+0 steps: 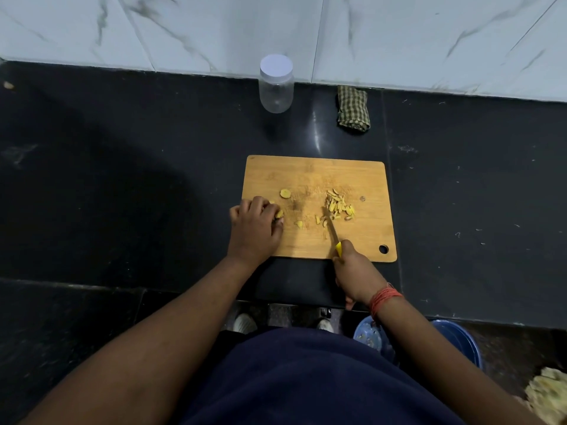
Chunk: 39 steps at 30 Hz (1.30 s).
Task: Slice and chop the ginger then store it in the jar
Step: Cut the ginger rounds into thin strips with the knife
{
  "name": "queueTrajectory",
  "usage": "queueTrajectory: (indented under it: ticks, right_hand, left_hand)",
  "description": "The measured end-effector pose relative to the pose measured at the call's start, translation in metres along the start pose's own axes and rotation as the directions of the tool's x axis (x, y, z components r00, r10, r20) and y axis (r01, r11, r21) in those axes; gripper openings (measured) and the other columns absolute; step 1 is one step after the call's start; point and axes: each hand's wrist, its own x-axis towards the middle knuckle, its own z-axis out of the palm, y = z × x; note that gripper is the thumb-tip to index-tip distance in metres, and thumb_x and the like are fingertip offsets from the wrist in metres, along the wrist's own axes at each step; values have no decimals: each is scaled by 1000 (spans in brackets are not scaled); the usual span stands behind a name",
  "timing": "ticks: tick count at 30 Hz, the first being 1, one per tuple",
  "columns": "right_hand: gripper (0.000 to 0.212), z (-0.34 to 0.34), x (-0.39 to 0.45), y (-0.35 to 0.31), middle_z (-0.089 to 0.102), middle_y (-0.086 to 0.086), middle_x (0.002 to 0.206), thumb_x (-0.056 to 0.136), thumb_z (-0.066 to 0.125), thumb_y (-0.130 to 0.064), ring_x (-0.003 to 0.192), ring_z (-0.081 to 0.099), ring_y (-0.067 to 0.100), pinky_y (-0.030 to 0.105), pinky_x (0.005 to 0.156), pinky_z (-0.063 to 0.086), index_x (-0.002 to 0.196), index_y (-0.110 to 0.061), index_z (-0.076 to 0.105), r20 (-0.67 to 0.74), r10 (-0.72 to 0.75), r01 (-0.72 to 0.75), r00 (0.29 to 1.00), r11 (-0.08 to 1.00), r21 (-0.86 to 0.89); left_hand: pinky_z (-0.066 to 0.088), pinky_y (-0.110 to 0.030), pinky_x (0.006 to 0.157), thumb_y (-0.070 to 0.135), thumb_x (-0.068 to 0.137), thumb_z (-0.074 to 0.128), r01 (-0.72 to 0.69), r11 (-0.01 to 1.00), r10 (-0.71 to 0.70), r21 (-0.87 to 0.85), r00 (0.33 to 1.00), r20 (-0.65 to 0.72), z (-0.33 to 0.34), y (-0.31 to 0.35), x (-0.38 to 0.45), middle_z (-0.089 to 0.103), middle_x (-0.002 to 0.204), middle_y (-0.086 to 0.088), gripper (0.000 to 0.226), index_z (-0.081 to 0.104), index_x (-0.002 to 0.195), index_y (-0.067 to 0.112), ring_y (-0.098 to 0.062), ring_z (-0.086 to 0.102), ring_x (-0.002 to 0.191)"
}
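A wooden board (319, 207) lies on a black counter (122, 179), and everything here is placed from it. On the board's left edge the person's left hand (256, 227) rests palm down with fingers curled over a small yellow ginger piece (279, 214), holding it against the wood. Just beyond that hand, toward the wall, sits one round ginger slice (285, 193). At the board's near edge the right hand (352, 271) is closed tight around the yellow handle of a knife (331, 228); the blade runs away from the person across the board, its tip reaching a loose pile of ginger strips (340, 205) right of the board's middle. A few stray bits (299, 223) lie between the left hand and the blade. A red thread band (383, 299) circles the right wrist. Beyond the board's far edge, well apart from it and close to the marble wall, stands a clear jar (276, 84) with its pale lid on; nothing shows inside it. To the jar's right, also beyond the board, lies a folded checked cloth (352, 108). Below the counter, on the board's near right side, a blue bucket (460, 338) shows beside the person's dark shirt.
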Motion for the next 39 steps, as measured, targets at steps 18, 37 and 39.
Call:
queueTrajectory:
  ticks: [18,37,39]
  right_hand:
    - [28,-5,0,14,50,4,77,103,35,-18,54,50,18,27,42,47,129,-9,39,-32,-36,34,999,997,-75]
    - [25,15,-6,1,57,11,89,102,40,-16,76,54,25,28,65,38,126,-10,42,132,-187,208,973,963,-170]
    - [24,11,-5,-2,57,11,90,102,39,-16,73,52,22,27,62,36,126,-10,42,86,-186,197,979,970,-143]
  left_hand:
    - [33,-41,93,32,86,60,63,994,-60,-89,998,37,0,12,11,60,101,5,17,58,98,21,-19,50,100]
    - [37,-40,100,14,93,57,80,942,-89,-325,996,-15,-4,30,25,57,115,2,25,58,118,19,-14,55,105]
    - [36,-39,99,12,94,55,71,944,-78,-323,997,-6,-4,32,27,58,119,3,28,59,121,20,-15,53,110]
